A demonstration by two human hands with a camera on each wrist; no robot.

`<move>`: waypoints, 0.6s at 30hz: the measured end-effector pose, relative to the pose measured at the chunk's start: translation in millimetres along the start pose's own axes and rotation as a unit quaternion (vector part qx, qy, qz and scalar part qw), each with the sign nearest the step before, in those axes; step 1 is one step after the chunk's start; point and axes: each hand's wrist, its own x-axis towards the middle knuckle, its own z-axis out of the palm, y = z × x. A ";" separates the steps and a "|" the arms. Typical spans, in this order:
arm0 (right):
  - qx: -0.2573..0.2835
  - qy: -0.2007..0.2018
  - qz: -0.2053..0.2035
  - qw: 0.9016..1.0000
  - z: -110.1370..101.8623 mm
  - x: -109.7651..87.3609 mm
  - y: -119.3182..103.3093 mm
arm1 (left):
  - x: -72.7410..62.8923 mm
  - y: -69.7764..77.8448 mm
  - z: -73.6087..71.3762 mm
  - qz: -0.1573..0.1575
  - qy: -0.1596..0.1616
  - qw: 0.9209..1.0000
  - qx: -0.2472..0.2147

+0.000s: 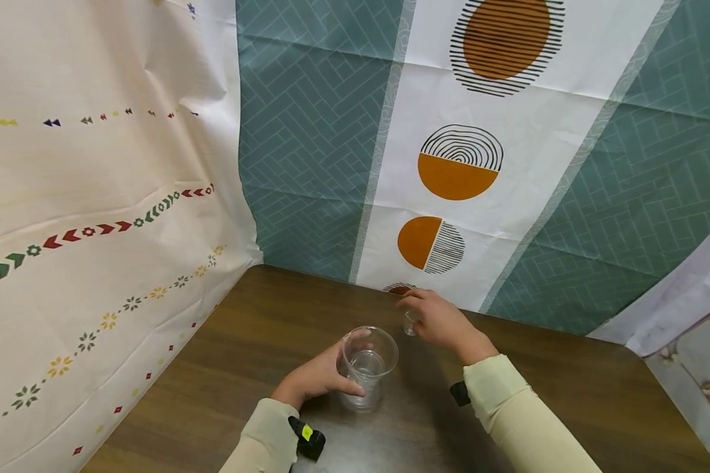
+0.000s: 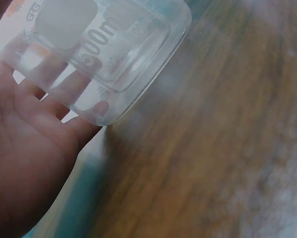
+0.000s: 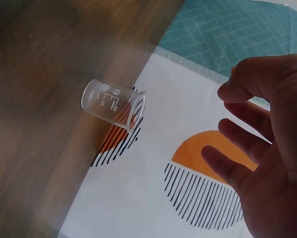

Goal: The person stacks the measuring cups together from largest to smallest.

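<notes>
My left hand (image 1: 322,378) grips a large clear beaker (image 1: 367,378) around its side, thumb in front and fingers behind. The left wrist view shows a 500 ml marking on the beaker's wall (image 2: 118,59), with the fingers visible through it. A small clear beaker (image 3: 108,105) with white graduations and a spout stands on the table near its back edge. Just above and beside it hovers my right hand (image 1: 440,322), its fingers loosely bent. In the right wrist view a gap separates those fingers (image 3: 232,168) from the small beaker.
The brown wooden table (image 1: 260,315) meets a patterned teal and white cloth (image 1: 313,164) at the back. A cream cloth (image 1: 106,263) hangs along the left side. Pale floral fabric (image 1: 698,381) is at the right edge.
</notes>
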 end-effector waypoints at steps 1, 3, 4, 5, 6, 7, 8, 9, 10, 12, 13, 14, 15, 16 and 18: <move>0.001 0.000 0.002 1.000 0.4 -0.1 1.2 | 0.0 0.2 0.0 0.000 0.000 1.000 0.000; 0.004 -0.002 0.007 1.000 1.2 -0.3 3.4 | 0.0 0.4 0.1 -0.002 0.001 1.000 0.000; 0.006 -0.004 0.010 1.000 2.0 -0.3 4.3 | -0.1 0.5 0.3 -0.004 0.002 1.000 0.003; 0.006 -0.005 0.012 1.000 3.0 -0.5 5.4 | -0.2 0.4 0.3 -0.004 0.003 1.000 0.005; 0.008 -0.006 0.015 1.000 4.0 -0.4 6.5 | -0.2 0.2 0.5 -0.006 0.004 1.000 0.007; 0.009 -0.006 0.017 1.000 5.0 -0.4 7.5 | -0.2 0.1 0.6 -0.008 0.005 1.000 0.009; 0.011 -0.007 0.021 1.000 6.1 -0.2 8.5 | -0.2 -0.4 0.7 -0.007 0.005 1.000 0.011; 0.012 -0.008 0.023 1.000 7.2 -0.1 9.6 | -0.3 -0.8 0.7 -0.007 0.006 1.000 0.014; 0.015 -0.009 0.025 1.000 8.3 0.1 10.7 | -0.2 -1.3 0.7 -0.008 0.007 1.000 0.016; 0.019 -0.012 0.032 0.999 10.2 0.4 12.8 | -0.1 -1.8 0.9 -0.006 0.007 1.000 0.016; 0.022 -0.015 0.036 0.999 10.9 0.4 13.7 | 0.0 -1.9 0.9 -0.007 0.008 1.000 0.017; 0.025 -0.018 0.040 0.999 11.3 0.5 14.3 | 0.0 -2.1 0.8 -0.005 0.007 1.000 0.017; 0.026 -0.020 0.042 0.999 11.8 0.4 15.1 | 0.0 -1.9 0.8 -0.006 0.008 1.000 0.016; 0.029 -0.022 0.045 0.998 12.1 0.4 15.7 | 0.0 -1.7 0.8 -0.007 0.008 1.000 0.013; 0.029 -0.026 0.049 0.998 12.9 0.6 17.1 | -0.3 -1.3 0.7 -0.010 0.008 1.000 0.009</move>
